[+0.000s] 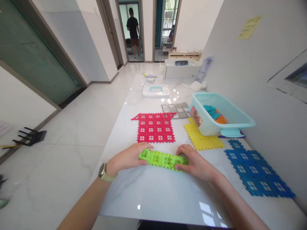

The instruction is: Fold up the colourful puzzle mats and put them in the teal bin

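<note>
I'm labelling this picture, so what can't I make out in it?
In the head view:
Green strip: ends partly covered by left hand and right hand.
Purple piece: partly hidden by tub.
Wall note: writing too small, blurred.
Wall picture: cut off by right edge.

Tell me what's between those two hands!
In the head view, a green strip with window shapes spans between them: left hand holding one end, right hand the other.

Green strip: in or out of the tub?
Out: the green strip is held between the left hand and right hand, clear of the tub.
</note>
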### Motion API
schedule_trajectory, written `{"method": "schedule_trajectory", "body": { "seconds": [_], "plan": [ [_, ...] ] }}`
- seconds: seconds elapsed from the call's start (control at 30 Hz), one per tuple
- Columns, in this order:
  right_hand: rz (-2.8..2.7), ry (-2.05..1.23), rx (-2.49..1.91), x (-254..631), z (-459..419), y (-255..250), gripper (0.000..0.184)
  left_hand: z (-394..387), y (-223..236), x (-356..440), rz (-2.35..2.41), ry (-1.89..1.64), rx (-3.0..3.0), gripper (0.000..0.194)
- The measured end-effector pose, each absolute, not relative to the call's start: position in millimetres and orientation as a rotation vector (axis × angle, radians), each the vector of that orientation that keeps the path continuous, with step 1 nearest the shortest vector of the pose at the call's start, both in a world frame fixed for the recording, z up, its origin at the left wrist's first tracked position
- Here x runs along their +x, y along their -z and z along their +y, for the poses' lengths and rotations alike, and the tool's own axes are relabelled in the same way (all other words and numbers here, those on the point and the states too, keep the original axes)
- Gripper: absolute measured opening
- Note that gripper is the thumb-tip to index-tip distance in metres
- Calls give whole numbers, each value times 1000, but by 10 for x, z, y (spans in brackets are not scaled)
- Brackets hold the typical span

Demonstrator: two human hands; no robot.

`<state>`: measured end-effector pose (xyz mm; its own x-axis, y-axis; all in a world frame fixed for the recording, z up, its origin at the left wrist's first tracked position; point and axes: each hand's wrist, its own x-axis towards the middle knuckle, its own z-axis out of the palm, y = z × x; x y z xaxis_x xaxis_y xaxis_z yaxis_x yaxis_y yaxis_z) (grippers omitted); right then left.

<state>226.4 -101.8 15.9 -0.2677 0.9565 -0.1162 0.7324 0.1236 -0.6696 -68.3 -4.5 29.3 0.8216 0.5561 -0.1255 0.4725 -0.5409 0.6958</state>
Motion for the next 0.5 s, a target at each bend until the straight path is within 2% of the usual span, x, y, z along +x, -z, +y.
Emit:
{"method": "schedule_trajectory", "body": {
  "seconds": [0.13, 0.3, 0.5],
  "plan": [
    [-1997, -993, -1686, 2233, -1048, -167, 33, -68, -345, -653, 752, -156, 2261, 47],
    [-1970, -847, -1601, 2188, -1046, -117, 16, -78, -353, -589, 759, -212, 2364, 34],
    [-2038, -801, -1508, 2220, -1002, -81, 31, -34, -253, -545, 763, -323, 2326, 42]
  ]
}}
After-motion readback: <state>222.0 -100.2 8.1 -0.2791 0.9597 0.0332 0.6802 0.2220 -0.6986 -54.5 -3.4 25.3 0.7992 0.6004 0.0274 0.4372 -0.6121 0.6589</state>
